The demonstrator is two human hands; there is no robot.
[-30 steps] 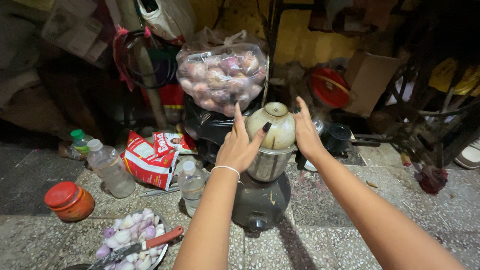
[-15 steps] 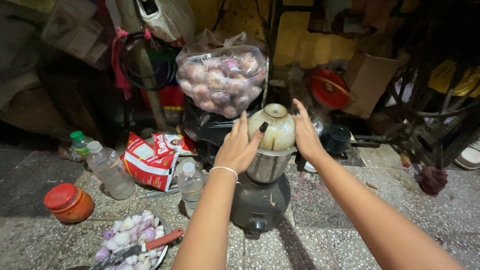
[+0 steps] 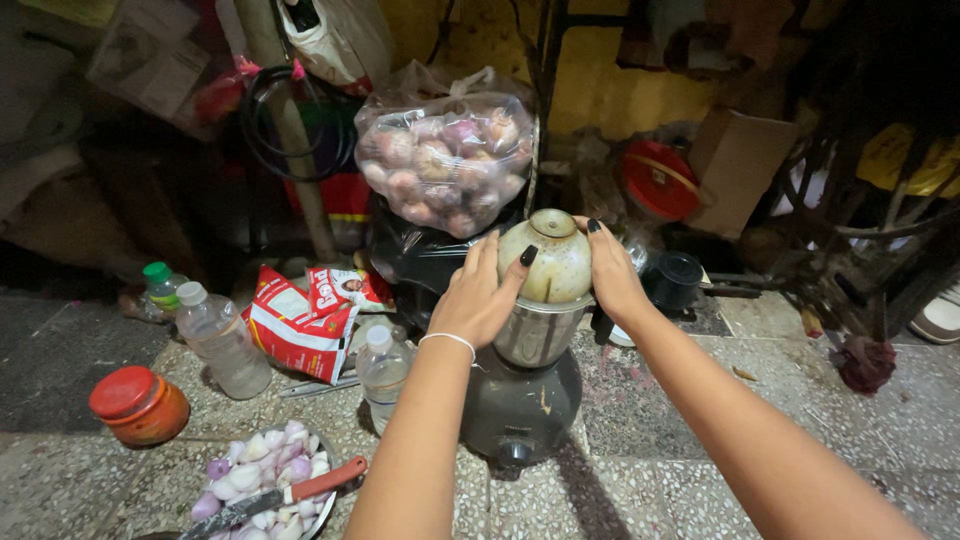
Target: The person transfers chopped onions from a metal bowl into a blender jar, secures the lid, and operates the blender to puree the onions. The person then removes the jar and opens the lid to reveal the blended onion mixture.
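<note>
Mixer-grinder, dark grey base [image 3: 520, 405], standing on speckled stone floor [image 3: 680, 470]; steel jar [image 3: 540, 330] seated on base; cream domed lid [image 3: 548, 256] on jar mouth.
Left hand [image 3: 478, 295]: palm against lid's left side, fingers [image 3: 486, 255] wrapped on lid, thumb across its front.
Right hand [image 3: 610, 270]: pressed to lid's right side, fingers curled over its top edge.
Around: clear bag of onions [image 3: 445, 150] behind the jar; two plastic water bottles [image 3: 215, 335] left; red-and-white packets [image 3: 300, 320]; orange jar with red cap [image 3: 138, 402]; bowl of peeled shallots [image 3: 255, 475] with red-handled knife [image 3: 300, 487] laid across
</note>
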